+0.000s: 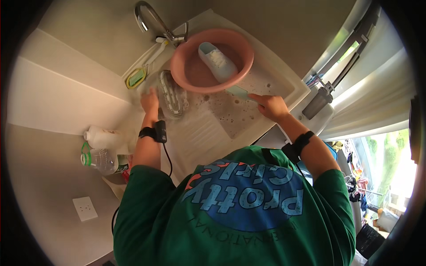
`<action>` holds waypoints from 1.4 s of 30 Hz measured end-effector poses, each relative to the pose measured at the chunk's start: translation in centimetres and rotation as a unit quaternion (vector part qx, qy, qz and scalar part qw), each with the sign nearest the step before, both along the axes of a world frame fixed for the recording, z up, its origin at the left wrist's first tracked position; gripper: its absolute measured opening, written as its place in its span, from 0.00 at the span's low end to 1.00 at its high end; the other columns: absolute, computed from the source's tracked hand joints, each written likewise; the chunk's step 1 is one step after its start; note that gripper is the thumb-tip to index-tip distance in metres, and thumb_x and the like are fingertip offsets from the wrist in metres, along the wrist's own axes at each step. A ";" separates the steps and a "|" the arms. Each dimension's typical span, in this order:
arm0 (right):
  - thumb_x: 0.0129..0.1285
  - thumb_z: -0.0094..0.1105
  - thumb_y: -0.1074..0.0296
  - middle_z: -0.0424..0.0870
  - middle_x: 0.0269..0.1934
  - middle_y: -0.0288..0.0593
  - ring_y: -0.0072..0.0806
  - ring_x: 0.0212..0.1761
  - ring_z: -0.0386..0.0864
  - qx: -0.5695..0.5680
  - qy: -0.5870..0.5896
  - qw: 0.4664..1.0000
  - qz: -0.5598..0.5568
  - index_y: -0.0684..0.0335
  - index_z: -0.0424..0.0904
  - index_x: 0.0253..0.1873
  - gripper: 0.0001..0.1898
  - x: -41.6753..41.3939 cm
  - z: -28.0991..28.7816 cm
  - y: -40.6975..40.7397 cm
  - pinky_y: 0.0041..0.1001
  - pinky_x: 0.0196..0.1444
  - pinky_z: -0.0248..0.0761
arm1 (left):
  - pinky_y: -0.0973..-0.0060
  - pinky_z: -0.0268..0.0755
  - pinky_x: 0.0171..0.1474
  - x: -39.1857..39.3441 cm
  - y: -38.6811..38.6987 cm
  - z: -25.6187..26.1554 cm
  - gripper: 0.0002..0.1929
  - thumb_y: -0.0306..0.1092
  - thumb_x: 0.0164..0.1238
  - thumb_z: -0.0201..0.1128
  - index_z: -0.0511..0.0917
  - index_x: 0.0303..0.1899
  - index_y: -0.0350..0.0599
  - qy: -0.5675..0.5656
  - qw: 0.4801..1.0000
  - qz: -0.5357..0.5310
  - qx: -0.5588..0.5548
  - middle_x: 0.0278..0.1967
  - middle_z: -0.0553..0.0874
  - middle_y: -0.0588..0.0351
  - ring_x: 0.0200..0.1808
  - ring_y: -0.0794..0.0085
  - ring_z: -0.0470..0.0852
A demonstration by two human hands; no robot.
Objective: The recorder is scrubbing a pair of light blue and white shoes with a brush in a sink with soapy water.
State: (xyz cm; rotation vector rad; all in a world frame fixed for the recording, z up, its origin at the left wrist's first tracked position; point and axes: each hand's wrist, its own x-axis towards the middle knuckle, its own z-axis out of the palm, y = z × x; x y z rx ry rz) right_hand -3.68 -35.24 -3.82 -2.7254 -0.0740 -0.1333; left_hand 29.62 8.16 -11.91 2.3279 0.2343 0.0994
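Observation:
In the sink point(213, 133), a shoe point(171, 94) lies tilted with its ridged pale sole showing. My left hand point(150, 101) is at the shoe's left side; its fingers are blurred, so I cannot tell if they grip it. My right hand point(271, 107) is closed around one end of a flat, pale green tool point(239, 92), perhaps a brush; its far end meets the basin's near rim and its working side is hidden. A pink plastic basin point(178, 71) sits behind both hands. Inside it rests a light blue lace-up shoe point(218, 63), toe pointing down toward the near rim.
A chrome faucet point(159, 21) arches at the back left. Beside it lie a white-handled item point(158, 53) and a yellow-rimmed dish point(135, 78) with something green. Suds cover the sink floor. Bottles point(103, 161) stand left; a grey dispenser point(318, 103) stands right.

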 end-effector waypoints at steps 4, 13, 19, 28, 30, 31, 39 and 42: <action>0.59 0.54 0.70 0.84 0.34 0.43 0.41 0.36 0.83 0.014 -0.015 1.000 -0.021 0.39 0.76 0.63 0.26 -0.9 0.1 0.1 0.39 0.41 0.76 | 0.47 0.69 0.63 -8.8 -9.2 7.0 0.49 0.61 0.60 0.66 0.51 0.76 0.50 -0.009 0.942 -0.152 0.301 0.73 0.58 0.34 0.71 0.36 0.63; 0.58 0.55 0.69 0.84 0.33 0.43 0.42 0.36 0.82 0.022 -0.026 0.999 -0.019 0.40 0.77 0.62 0.25 -0.8 0.2 -0.1 0.39 0.40 0.77 | 0.53 0.69 0.65 -10.1 -9.8 9.1 0.67 0.58 0.43 0.79 0.34 0.78 0.62 0.142 0.905 -0.128 0.379 0.75 0.53 0.39 0.70 0.40 0.65; 0.56 0.58 0.70 0.85 0.37 0.45 0.44 0.37 0.82 0.038 -0.029 0.999 -0.020 0.42 0.78 0.62 0.26 -0.6 0.5 0.0 0.39 0.42 0.77 | 0.61 0.68 0.66 -8.5 -5.7 7.1 0.65 0.54 0.45 0.77 0.36 0.78 0.56 0.112 0.966 -0.109 0.205 0.73 0.56 0.37 0.68 0.39 0.66; 0.57 0.59 0.70 0.86 0.40 0.47 0.45 0.40 0.83 0.060 -0.024 0.998 -0.020 0.42 0.78 0.62 0.26 -0.6 0.6 -0.2 0.39 0.44 0.77 | 0.60 0.68 0.62 -8.6 -0.8 3.7 0.34 0.44 0.56 0.69 0.70 0.64 0.42 0.066 0.910 -0.282 -0.296 0.53 0.80 0.48 0.58 0.58 0.78; 0.57 0.59 0.70 0.86 0.40 0.47 0.45 0.40 0.83 0.060 -0.025 0.998 -0.021 0.41 0.78 0.62 0.26 -0.6 0.6 -0.2 0.39 0.44 0.77 | 0.61 0.70 0.59 -9.5 -1.5 4.2 0.19 0.43 0.61 0.65 0.76 0.51 0.46 0.255 0.789 -0.090 -0.552 0.50 0.81 0.56 0.53 0.63 0.79; 0.57 0.59 0.70 0.86 0.40 0.47 0.45 0.40 0.83 0.060 -0.022 0.998 -0.022 0.41 0.78 0.62 0.26 -0.6 0.6 -0.2 0.39 0.44 0.77 | 0.61 0.70 0.59 -10.0 -1.8 4.5 0.19 0.43 0.61 0.65 0.76 0.51 0.46 0.253 0.798 -0.066 -0.543 0.50 0.81 0.56 0.53 0.63 0.79; 0.58 0.58 0.68 0.86 0.39 0.45 0.44 0.40 0.83 0.059 -0.033 0.997 -0.027 0.39 0.77 0.63 0.26 -0.5 0.3 -0.3 0.41 0.44 0.78 | 0.64 0.72 0.60 -9.4 -0.5 2.8 0.26 0.47 0.63 0.61 0.74 0.58 0.42 0.216 0.844 -0.098 -0.482 0.53 0.82 0.50 0.55 0.59 0.81; 0.58 0.59 0.67 0.86 0.39 0.45 0.44 0.39 0.83 0.063 -0.027 0.997 -0.027 0.39 0.77 0.63 0.26 -0.4 0.1 -0.3 0.40 0.43 0.78 | 0.64 0.70 0.62 -8.1 -1.7 2.7 0.37 0.47 0.60 0.65 0.65 0.69 0.39 0.035 0.989 -0.041 -0.137 0.57 0.81 0.39 0.60 0.50 0.79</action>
